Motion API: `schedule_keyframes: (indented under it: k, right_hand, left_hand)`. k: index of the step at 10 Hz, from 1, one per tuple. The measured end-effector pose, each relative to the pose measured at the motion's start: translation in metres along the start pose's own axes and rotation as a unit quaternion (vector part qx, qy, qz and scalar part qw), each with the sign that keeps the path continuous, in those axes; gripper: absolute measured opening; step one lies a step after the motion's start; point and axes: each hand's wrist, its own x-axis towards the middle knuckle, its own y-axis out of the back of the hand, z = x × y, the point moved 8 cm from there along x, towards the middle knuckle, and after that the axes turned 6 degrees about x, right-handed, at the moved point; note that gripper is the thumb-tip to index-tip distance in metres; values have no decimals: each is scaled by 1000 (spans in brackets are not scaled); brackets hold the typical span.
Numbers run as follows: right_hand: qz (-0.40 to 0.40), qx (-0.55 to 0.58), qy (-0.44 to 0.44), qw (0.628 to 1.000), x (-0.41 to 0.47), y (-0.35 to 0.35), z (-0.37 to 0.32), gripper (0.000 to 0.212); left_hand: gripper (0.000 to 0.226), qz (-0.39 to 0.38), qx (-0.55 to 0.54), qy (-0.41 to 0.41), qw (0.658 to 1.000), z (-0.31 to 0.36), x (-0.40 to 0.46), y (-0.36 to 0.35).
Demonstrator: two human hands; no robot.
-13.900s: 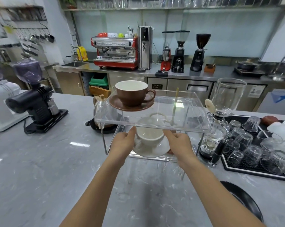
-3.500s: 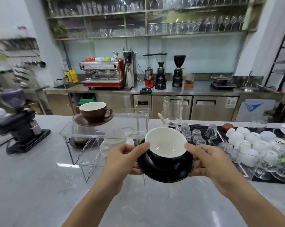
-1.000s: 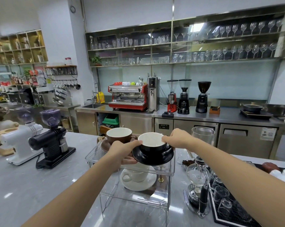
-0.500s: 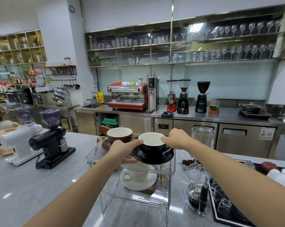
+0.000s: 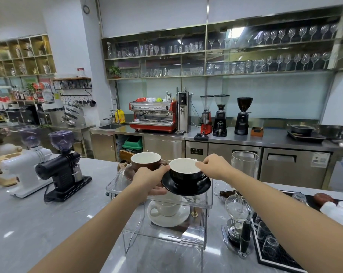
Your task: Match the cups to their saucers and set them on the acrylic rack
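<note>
A clear acrylic rack (image 5: 207, 200) stands on the grey counter in front of me. On the right of its top shelf is a black cup (image 5: 183, 177) on a black saucer (image 5: 186, 189). My left hand (image 5: 149, 179) grips the saucer's left rim. My right hand (image 5: 214, 166) pinches the cup's right rim. A brown cup (image 5: 145, 161) on a brown saucer (image 5: 128, 172) sits at the top shelf's left. A white cup (image 5: 166, 207) on a white saucer (image 5: 168, 219) rests on the lower shelf.
A glass siphon brewer (image 5: 240, 203) stands close to the rack's right side, beside a black mat with upturned glasses (image 5: 269, 245). A black grinder (image 5: 63, 166) and a white grinder (image 5: 26, 164) stand at the left. Behind, a steel counter carries a red espresso machine (image 5: 153, 116).
Both hands have carried the black cup and saucer from in front of me up to the rack's top shelf. In the last second they barely moved.
</note>
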Motion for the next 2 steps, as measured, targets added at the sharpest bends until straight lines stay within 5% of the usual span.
schedule_keyframes:
  k: [2]
  right_hand:
    - [53, 11, 9, 999, -3, 12, 7, 45]
  left_hand:
    - [38, 47, 9, -28, 998, -3, 3, 15]
